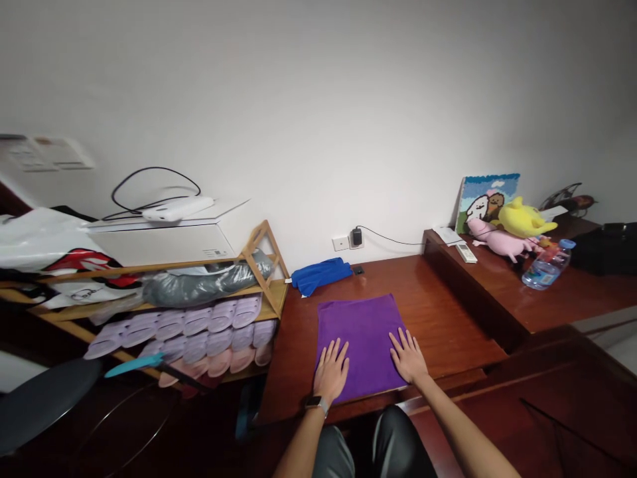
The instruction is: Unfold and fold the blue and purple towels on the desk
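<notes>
A purple cloth (365,338) lies spread flat on the reddish-brown wooden desk (432,312), close to its front edge. My left hand (332,372) rests flat on the cloth's left side with the fingers stretched out. On the right edge of the cloth lies my right hand (409,358), palm down, its fingers spread. Neither hand grips anything. Behind the purple cloth, near the wall, a blue cloth (322,274) is bunched up on the desk.
Left of the desk stands a wooden rack (271,292) with several pairs of slippers (219,317) and a white box (164,242). A raised surface at right carries a water bottle (547,267), plush toys (522,219) and a remote (466,253). A charger (357,236) is in the wall socket.
</notes>
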A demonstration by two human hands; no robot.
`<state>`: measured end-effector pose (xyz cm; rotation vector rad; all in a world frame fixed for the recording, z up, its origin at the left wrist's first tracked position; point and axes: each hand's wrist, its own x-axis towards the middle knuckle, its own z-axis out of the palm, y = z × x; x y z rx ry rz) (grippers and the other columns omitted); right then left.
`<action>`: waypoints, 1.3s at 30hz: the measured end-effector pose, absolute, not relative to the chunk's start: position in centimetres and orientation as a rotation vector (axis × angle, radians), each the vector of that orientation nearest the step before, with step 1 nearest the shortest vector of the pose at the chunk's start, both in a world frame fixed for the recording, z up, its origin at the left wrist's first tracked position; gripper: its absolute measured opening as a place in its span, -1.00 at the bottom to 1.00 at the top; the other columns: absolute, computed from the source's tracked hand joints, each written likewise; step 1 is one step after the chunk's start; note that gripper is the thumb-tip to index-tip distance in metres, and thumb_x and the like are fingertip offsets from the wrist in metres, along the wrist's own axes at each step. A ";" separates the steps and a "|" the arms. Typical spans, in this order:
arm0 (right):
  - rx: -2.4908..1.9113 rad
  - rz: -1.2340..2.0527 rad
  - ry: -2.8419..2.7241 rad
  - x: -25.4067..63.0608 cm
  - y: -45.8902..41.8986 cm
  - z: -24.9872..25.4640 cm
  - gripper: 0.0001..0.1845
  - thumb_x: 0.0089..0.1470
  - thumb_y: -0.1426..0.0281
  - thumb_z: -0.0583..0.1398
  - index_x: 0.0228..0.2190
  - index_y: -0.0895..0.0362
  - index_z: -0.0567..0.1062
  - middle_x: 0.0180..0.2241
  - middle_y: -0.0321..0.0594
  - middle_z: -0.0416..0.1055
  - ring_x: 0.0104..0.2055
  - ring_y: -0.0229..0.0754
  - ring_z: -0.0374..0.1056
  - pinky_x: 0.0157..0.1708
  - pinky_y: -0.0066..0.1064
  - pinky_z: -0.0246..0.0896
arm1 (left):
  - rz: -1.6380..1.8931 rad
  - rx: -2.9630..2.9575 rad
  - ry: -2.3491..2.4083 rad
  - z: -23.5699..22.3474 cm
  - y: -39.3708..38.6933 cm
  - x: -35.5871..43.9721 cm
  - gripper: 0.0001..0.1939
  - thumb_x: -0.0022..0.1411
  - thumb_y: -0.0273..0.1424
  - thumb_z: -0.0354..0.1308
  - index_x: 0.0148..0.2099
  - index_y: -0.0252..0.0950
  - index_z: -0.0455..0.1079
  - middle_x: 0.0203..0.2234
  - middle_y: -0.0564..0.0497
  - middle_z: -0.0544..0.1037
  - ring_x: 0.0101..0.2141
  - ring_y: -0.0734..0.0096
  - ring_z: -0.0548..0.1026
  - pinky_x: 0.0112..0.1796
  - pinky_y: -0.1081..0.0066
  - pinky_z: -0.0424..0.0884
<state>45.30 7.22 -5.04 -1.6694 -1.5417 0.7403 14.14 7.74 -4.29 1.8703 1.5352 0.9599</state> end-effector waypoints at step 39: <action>-0.930 1.393 -0.482 32.1 13.9 -6.9 -0.12 -0.27 -0.43 0.38 -0.04 -0.16 0.69 0.30 -0.26 0.52 0.53 0.11 0.23 0.54 0.12 0.07 | 1.249 1.040 1.288 -5.2 13.0 22.2 -0.05 0.28 0.03 -0.20 0.55 -0.31 0.30 0.49 -0.20 0.38 0.49 -0.01 0.30 0.41 0.12 0.44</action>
